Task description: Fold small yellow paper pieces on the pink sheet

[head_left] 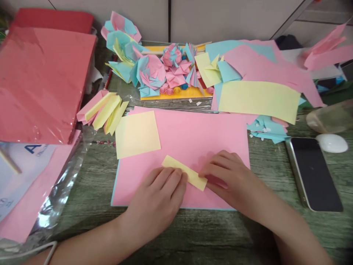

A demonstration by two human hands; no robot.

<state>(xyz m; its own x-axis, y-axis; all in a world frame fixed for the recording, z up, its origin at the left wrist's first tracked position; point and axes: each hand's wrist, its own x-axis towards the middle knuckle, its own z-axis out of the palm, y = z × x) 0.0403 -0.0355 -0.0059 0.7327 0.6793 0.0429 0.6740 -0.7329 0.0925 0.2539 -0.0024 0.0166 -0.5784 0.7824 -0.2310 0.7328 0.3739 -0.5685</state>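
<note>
The hands cover part of the folded yellow strip (184, 172); the phone's (316, 173) screen is dark.
</note>
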